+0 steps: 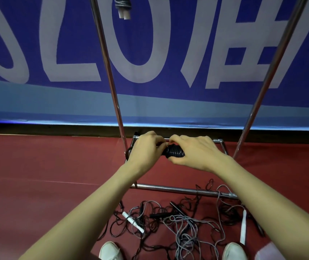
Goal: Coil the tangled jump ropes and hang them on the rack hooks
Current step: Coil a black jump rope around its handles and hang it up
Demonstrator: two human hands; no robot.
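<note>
Bare forearms with no sleeves showing, bare hands (168, 151), white shoes (110, 251) at the bottom edge

Blue banner (168, 44) — dark red floor (37, 166)

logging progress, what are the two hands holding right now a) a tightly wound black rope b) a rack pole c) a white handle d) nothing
A: the left hand and right hand both grip the black coiled rope between them.
</note>
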